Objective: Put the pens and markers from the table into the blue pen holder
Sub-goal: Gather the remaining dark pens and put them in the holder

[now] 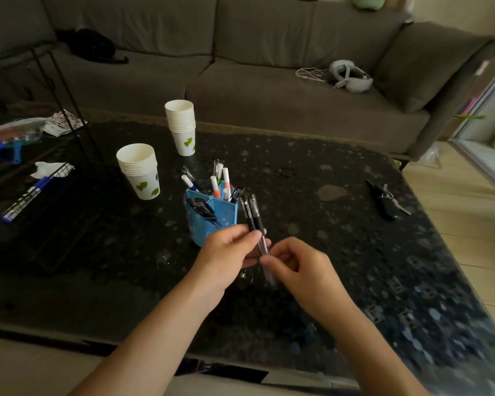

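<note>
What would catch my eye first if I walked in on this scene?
Probably the two bare hands at the centre: the left hand and the right hand together grip two black capped pens just above the dark speckled table. Right behind them stands the blue plastic pen holder, already bristling with markers, and two stacks of white paper cups sit further back on the left.

Dark speckled table (pixel 340 224), blue pen holder (pixel 212 221) (pens inside), two paper-cup stacks (pixel 139 171), keys (pixel 386 200)

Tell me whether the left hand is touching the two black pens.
Touching. The head view shows the left hand with its fingers closed around the shafts of the two black pens, whose caps stick up beside the blue pen holder.
</note>
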